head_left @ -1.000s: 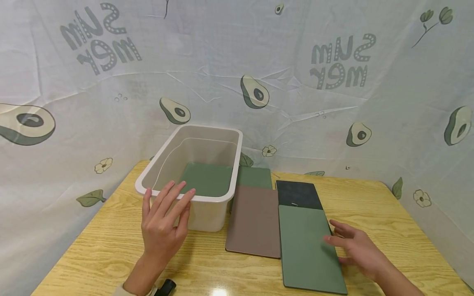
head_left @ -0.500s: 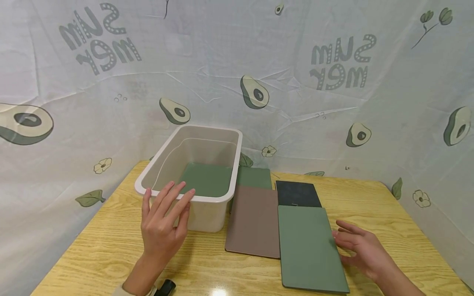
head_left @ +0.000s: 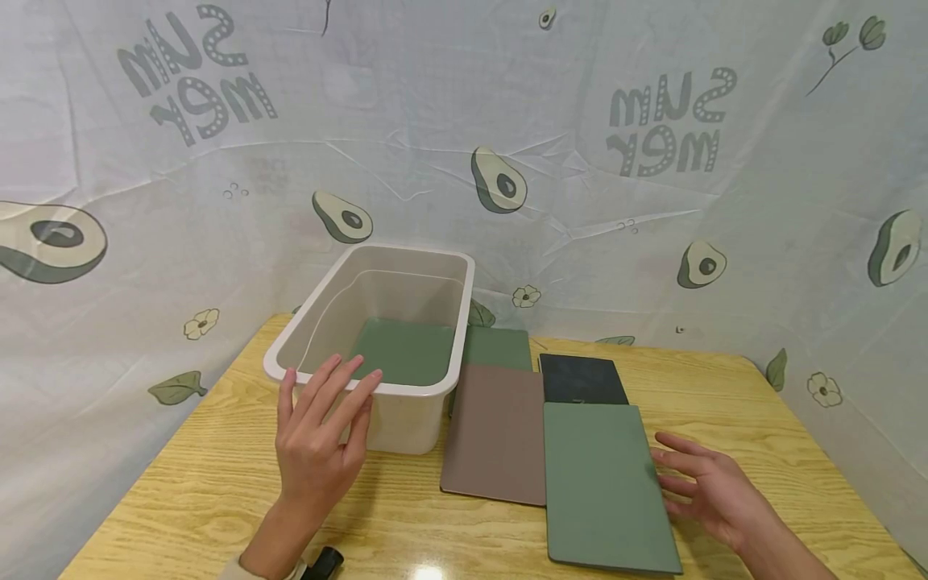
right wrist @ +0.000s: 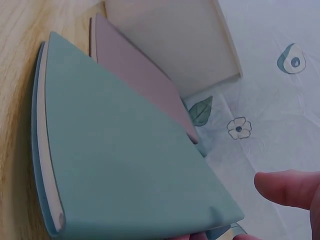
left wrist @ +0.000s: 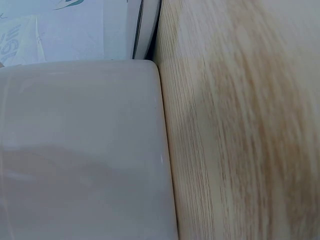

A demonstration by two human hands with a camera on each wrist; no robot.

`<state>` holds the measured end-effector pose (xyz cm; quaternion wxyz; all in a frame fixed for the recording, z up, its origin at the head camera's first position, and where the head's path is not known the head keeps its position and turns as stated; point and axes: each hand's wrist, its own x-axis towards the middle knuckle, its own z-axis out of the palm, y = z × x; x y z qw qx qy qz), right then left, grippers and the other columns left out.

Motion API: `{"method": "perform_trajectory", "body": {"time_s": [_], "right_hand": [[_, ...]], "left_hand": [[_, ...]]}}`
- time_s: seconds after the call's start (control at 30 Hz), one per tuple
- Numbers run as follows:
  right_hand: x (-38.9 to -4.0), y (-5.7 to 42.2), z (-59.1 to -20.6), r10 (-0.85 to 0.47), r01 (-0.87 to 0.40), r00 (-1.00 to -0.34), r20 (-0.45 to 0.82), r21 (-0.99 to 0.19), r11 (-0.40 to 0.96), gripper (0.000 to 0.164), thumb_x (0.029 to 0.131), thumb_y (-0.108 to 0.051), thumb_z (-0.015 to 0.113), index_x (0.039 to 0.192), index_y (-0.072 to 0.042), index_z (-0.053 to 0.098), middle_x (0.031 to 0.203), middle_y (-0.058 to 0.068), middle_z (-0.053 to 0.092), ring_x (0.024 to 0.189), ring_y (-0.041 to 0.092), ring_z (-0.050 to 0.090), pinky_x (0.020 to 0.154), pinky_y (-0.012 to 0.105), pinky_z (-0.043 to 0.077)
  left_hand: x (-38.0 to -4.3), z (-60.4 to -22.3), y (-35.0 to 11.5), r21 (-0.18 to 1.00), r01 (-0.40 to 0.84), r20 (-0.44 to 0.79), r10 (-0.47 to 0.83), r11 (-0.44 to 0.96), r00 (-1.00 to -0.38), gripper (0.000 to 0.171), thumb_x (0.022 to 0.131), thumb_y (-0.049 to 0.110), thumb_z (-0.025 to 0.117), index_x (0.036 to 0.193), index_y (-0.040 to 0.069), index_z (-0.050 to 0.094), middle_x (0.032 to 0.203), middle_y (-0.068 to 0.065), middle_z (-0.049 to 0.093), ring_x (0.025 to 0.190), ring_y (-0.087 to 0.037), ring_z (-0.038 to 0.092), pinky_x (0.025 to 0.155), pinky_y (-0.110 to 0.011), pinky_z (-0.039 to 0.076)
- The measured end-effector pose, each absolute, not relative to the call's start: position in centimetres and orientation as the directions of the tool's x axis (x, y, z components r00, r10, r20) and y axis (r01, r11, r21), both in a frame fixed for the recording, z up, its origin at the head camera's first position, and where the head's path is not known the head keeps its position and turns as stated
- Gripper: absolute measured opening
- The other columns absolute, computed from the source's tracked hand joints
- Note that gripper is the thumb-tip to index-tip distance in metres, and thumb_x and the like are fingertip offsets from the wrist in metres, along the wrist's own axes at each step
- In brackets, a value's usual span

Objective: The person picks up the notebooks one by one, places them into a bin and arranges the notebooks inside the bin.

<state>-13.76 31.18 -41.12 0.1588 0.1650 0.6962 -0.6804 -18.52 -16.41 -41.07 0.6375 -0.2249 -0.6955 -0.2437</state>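
A green notebook (head_left: 607, 483) lies at the front right, its pale page edge showing in the right wrist view. My right hand (head_left: 714, 491) is at its right long edge, fingers loosely extended and fingertips right at the cover's side. In the right wrist view the thumb (right wrist: 287, 189) stands apart from the notebook, while other fingertips peek from below its edge. My left hand (head_left: 319, 447) rests its spread fingertips on the front rim of a pale plastic bin (head_left: 406, 419). Inside the bin lies another green notebook (head_left: 406, 352).
Left of the front green notebook lies a brown notebook (head_left: 496, 435), with a third green one (head_left: 499, 348) partly hidden behind it. A black notebook (head_left: 583, 379) lies behind the front green one. Everything stands on a wood-grain table (head_left: 196, 499) before a printed cloth (head_left: 428, 97).
My right hand has drawn slightly right, its thumb coming off the green cover. The green notebook has shifted a little left against the brown one. My left hand has stayed still.
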Motion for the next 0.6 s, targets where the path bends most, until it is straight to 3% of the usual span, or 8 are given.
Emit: {"method": "perform_trajectory", "body": {"time_s": [0.43, 0.6], "right_hand": [[-14.6, 32.6, -41.8, -0.184, 0.408, -0.896, -0.404, -0.913, 0.016, 0.087, 0.104, -0.009, 0.063, 0.169, 0.001, 0.006, 0.13, -0.019, 0.066, 0.11, 0.007, 0.074, 0.094, 0.036, 0.06], [-14.8, 32.7, -41.8, -0.218, 0.409, -0.889, -0.404, -0.912, 0.024, 0.086, 0.105, -0.008, 0.061, 0.167, 0.005, 0.004, 0.125, -0.019, 0.069, 0.107, 0.008, 0.076, 0.093, 0.034, 0.06]], "left_hand": [[-18.5, -41.0, -16.5, 0.044, 0.621, 0.997, 0.002, 0.782, -0.073, 0.027, 0.107, 0.023, 0.061, 0.108, 0.01, 0.084, 0.113, -0.018, 0.08, 0.11, -0.043, 0.072, 0.128, -0.054, 0.031], [-18.5, -41.0, -16.4, 0.042, 0.621, 0.997, 0.003, 0.783, -0.072, 0.027, 0.107, 0.023, 0.061, 0.108, 0.01, 0.084, 0.113, -0.018, 0.081, 0.11, -0.043, 0.072, 0.128, -0.054, 0.031]]}}
